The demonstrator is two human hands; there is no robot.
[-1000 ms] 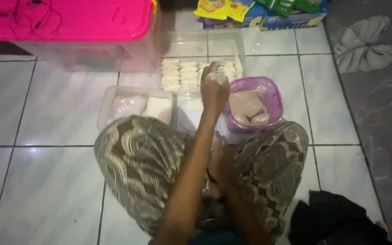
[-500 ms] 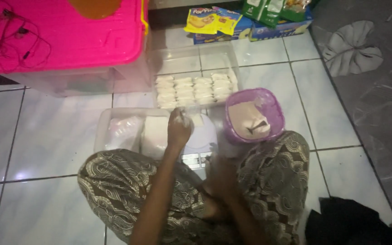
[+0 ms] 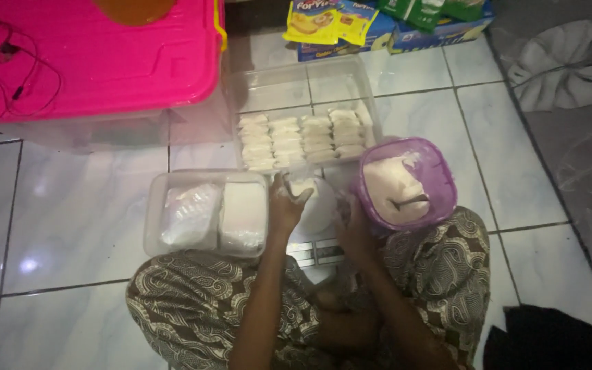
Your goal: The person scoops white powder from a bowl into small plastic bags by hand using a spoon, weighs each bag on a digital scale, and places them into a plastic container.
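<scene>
My left hand [image 3: 286,203] is closed around a small white lump of dough [image 3: 302,186] above a white kitchen scale [image 3: 315,236] on the floor between my knees. My right hand [image 3: 351,219] rests by the scale's right side, against a purple round tub [image 3: 438,183] of white dough with a spoon [image 3: 405,201] in it. Whether it holds anything is hidden. A clear tray [image 3: 296,89] behind the scale holds rows of several folded white dough pieces [image 3: 303,139].
A clear box [image 3: 155,205] at my left knee holds white wrapped stacks. A large bin with a pink lid [image 3: 97,55] stands far left. Yellow and green snack packets [image 3: 337,20] lie at the back, a grey cloth [image 3: 560,65] far right, and a dark cloth [image 3: 549,339] near right.
My left hand came back from the far clear tray and dropped down over the scale. The view has tilted closer to my lap.
</scene>
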